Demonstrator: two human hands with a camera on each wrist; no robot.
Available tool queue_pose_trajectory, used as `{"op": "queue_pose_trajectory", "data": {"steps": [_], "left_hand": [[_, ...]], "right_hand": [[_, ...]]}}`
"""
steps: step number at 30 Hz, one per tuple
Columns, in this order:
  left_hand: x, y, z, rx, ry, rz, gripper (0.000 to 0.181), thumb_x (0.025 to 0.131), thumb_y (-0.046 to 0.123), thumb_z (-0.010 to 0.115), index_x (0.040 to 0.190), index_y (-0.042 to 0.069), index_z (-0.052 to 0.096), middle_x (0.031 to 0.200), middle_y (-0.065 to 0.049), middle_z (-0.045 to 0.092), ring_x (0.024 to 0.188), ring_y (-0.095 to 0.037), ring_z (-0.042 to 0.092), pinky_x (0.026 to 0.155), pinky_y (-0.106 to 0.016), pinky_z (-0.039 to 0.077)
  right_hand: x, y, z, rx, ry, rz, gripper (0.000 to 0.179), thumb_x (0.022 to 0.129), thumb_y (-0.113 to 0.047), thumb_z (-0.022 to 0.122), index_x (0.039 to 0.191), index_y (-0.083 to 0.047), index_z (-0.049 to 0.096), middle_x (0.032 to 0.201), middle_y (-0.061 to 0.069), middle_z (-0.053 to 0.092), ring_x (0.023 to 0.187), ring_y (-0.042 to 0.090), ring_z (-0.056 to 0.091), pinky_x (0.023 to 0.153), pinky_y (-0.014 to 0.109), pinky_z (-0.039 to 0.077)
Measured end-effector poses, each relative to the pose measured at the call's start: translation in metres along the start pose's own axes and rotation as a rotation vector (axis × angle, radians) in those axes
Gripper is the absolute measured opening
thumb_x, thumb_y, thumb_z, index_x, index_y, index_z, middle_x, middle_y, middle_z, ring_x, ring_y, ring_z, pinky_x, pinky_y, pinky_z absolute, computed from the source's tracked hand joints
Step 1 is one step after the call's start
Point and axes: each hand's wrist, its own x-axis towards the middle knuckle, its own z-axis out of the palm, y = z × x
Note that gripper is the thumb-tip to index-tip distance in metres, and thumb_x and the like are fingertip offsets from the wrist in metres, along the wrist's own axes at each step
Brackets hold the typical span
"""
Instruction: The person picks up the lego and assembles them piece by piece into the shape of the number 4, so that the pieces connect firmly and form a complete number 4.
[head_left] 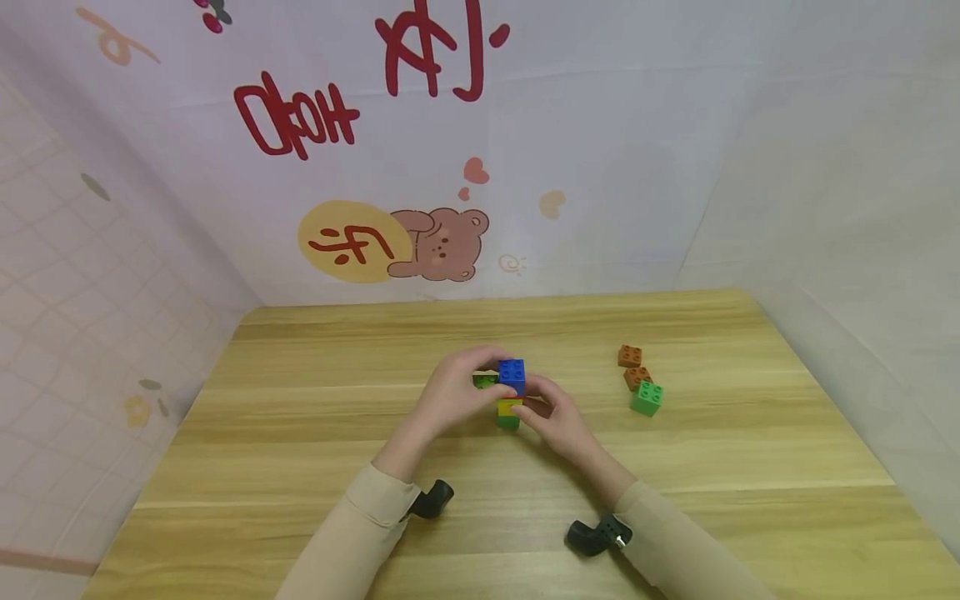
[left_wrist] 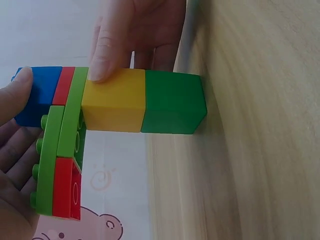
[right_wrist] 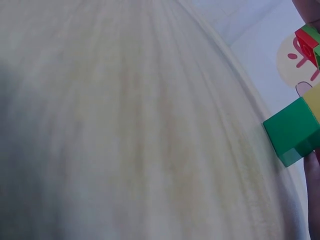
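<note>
Beige sleeve, left: cuff point(head_left: 378, 492) at the wrist, with the left hand point(head_left: 453, 392) beyond it.
Left hand: thumb on the near face of the blue block point(left_wrist: 42, 97), fingers behind it; the hand holds the top of the tower.
Side arm: two overlapping lime plates point(left_wrist: 46, 160) jutting left from the tower, a red block point(left_wrist: 62, 187) under the outer end.
Tower: mid-table, between both hands; from the top, blue block, red layer point(left_wrist: 63, 86), lime plate, yellow block point(left_wrist: 117, 117), green block point(left_wrist: 172, 102). Whether its foot touches the table point(head_left: 465, 533) cannot be told.
Right hand: thumb point(head_left: 555, 421) side of the grip on the yellow block, fingers passing behind; the hand holds the tower's lower half.
Handling: apparently hard plastic, so light, stiff and rather smooth; unlikely to break, though the joints may part if twisted. The overhanging side arm probably tilts the balance leftward.
Best hold: flat faces of the yellow and green blocks for steadiness, the blue block's sides for pressing straight down; the side arm looks a poor handle.
Loose blocks, far right: two brown blocks point(head_left: 630, 357) and a mint block point(head_left: 647, 398) nearest the person, well apart from the tower.
</note>
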Motion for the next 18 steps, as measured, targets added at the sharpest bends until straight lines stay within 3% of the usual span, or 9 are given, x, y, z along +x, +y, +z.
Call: {"op": "queue_pose_trajectory", "data": {"steps": [6,12,18], "left_hand": [[0.000,0.000,-0.001,0.012,0.002,0.004,0.049,0.082,0.017,0.083,0.127,0.007,0.066,0.112,-0.004,0.071,0.101,-0.017,0.067,0.093,-0.041,0.052],[-0.002,0.001,-0.003,0.025,-0.008,0.004,0.055,0.081,0.018,0.084,0.130,0.007,0.064,0.116,-0.003,0.070,0.103,-0.017,0.067,0.096,-0.037,0.049],[-0.007,0.002,-0.009,0.007,0.001,-0.003,0.058,0.081,0.018,0.084,0.134,0.008,0.061,0.121,-0.007,0.068,0.108,-0.021,0.065,0.099,-0.041,0.048]], "right_hand": [[0.001,0.022,-0.002,0.018,0.003,-0.015,0.040,0.089,0.014,0.064,0.128,0.009,0.056,0.124,0.022,0.058,0.111,0.015,0.058,0.097,0.038,0.049],[0.001,0.024,-0.003,0.027,0.008,-0.018,0.038,0.090,0.008,0.067,0.127,0.005,0.059,0.124,0.019,0.059,0.112,0.015,0.058,0.097,0.031,0.049],[0.000,0.023,-0.004,0.011,0.003,-0.012,0.039,0.090,0.005,0.068,0.128,0.004,0.059,0.123,0.019,0.060,0.113,0.021,0.059,0.098,0.035,0.049]]}}
